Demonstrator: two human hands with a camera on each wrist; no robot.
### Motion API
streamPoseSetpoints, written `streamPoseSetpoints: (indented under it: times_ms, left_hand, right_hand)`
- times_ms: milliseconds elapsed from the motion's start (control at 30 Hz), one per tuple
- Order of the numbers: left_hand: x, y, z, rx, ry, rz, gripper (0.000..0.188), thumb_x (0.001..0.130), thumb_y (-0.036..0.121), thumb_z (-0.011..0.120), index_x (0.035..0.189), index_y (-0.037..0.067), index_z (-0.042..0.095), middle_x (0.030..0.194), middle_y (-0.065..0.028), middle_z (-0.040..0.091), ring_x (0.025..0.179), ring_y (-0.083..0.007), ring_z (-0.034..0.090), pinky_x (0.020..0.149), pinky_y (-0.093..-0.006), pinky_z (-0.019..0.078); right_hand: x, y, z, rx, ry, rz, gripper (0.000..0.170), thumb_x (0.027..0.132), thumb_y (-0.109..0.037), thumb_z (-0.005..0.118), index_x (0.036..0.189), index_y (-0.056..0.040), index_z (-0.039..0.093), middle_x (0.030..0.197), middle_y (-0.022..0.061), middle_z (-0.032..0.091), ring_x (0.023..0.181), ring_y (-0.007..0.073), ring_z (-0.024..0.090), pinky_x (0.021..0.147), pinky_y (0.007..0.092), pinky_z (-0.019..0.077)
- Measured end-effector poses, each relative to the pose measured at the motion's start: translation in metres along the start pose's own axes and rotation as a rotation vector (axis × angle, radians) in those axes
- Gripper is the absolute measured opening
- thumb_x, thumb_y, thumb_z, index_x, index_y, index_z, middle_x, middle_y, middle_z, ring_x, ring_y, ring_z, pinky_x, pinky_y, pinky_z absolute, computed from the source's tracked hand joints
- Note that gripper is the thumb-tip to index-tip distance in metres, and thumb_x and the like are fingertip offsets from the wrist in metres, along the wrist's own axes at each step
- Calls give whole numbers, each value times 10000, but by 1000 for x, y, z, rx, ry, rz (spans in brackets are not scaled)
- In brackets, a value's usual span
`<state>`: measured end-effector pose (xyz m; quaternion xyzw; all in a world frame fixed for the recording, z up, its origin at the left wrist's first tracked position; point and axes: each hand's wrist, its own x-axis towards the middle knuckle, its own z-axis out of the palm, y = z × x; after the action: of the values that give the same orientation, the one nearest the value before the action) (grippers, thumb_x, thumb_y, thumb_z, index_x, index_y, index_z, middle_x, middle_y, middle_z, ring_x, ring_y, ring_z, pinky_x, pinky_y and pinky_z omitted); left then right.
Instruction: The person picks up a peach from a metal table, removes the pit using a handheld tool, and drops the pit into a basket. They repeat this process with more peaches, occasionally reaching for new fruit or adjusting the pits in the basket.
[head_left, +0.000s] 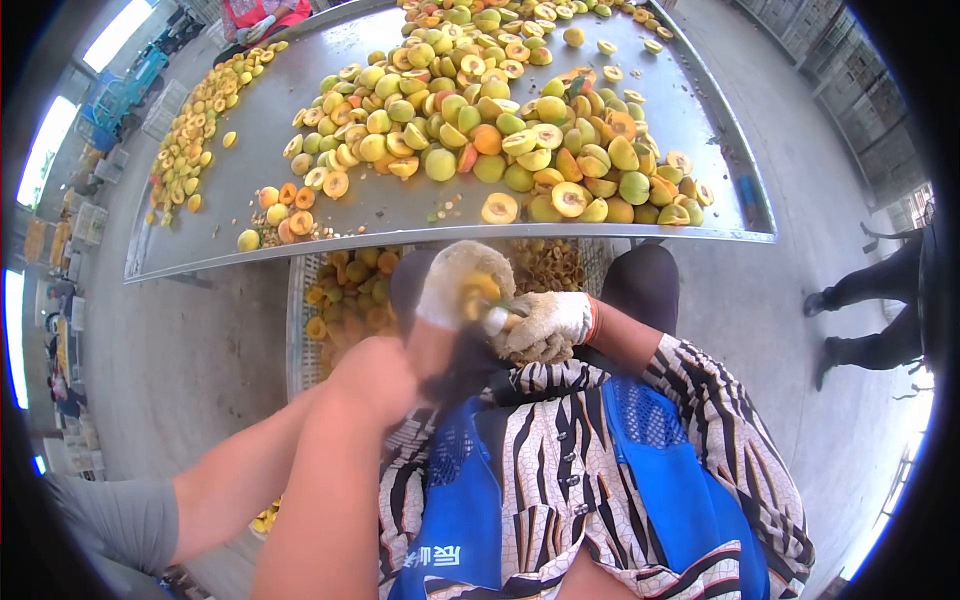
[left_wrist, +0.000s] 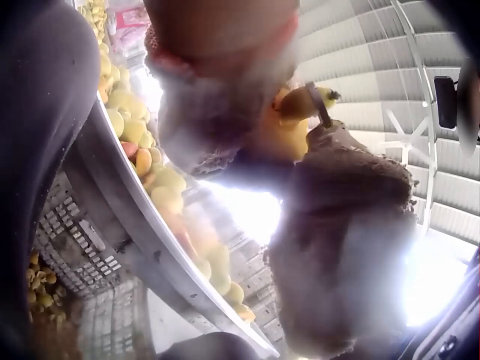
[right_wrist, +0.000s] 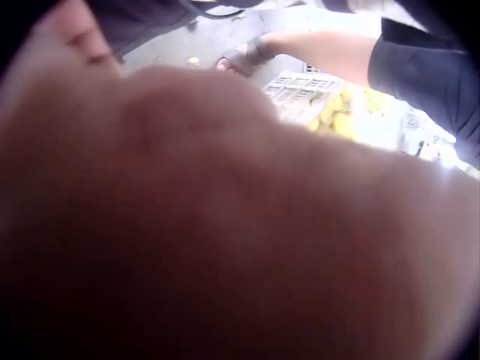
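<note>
Gloved in worn white fabric, the left hand has its fingers curled round a yellow fruit. The right hand, also gloved, grips a small tool with a thin metal loop against the fruit. Both hands are close together above the lap, just below the table's near edge. In the left wrist view a piece of fruit flesh shows at the loop. Blurred skin fills most of the right wrist view, hiding the right hand's work there.
Whole and halved fruits are heaped on a metal table with a raised rim. Below it stand plastic crates holding fruit. Another person's bare arm is at the left. Someone in dark trousers stands at the right.
</note>
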<state>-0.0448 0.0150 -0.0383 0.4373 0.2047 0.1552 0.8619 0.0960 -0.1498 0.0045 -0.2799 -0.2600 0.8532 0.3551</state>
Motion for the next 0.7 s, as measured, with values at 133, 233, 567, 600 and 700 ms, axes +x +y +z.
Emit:
streamPoseSetpoints:
  times_ms: [133, 233, 567, 600, 700]
  left_hand:
    - [-11, 25, 23, 323, -10, 213, 398, 984, 323, 506, 886, -40, 639, 821, -175, 663, 708, -283, 657, 640, -380, 548]
    - [-10, 34, 20, 551, 99, 401, 403, 997, 342, 487, 916, -28, 626, 820, -165, 660, 709, -283, 659, 624, -390, 559]
    - [-25, 67, 21, 56, 362, 317, 415, 1007, 374, 467, 998, -10, 623, 859, -150, 661, 732, -292, 654, 620, -422, 561]
    - [-29, 73, 20, -72, 419, 296, 399, 1004, 363, 477, 997, -9, 624, 857, -146, 661, 734, -292, 653, 622, -423, 559]
    - [-38, 83, 1, -187, 630, 368, 247, 974, 229, 543, 1012, 1, 630, 883, -113, 656, 787, -216, 636, 673, -356, 541]
  right_hand:
    - [-21, -22, 16, -206, 46, 11, 154, 953, -219, 588, 859, -103, 627, 650, -41, 566, 497, 57, 529, 387, 219, 367]
    - [-39, -36, 31, -231, 416, 38, 242, 985, -257, 543, 810, -121, 641, 665, -26, 584, 576, 82, 571, 496, 247, 440]
    - [-28, 1, -11, -193, 775, -168, 252, 822, -247, 702, 945, -59, 588, 759, 17, 591, 680, 102, 556, 615, 276, 472]
    - [-28, 2, -10, -191, 782, -181, 256, 820, -246, 707, 941, -54, 589, 761, 19, 594, 682, 102, 558, 613, 277, 473]
    - [-29, 1, -7, -66, 810, -163, 242, 836, -251, 702, 945, -63, 597, 736, 21, 589, 625, 103, 544, 556, 272, 454]
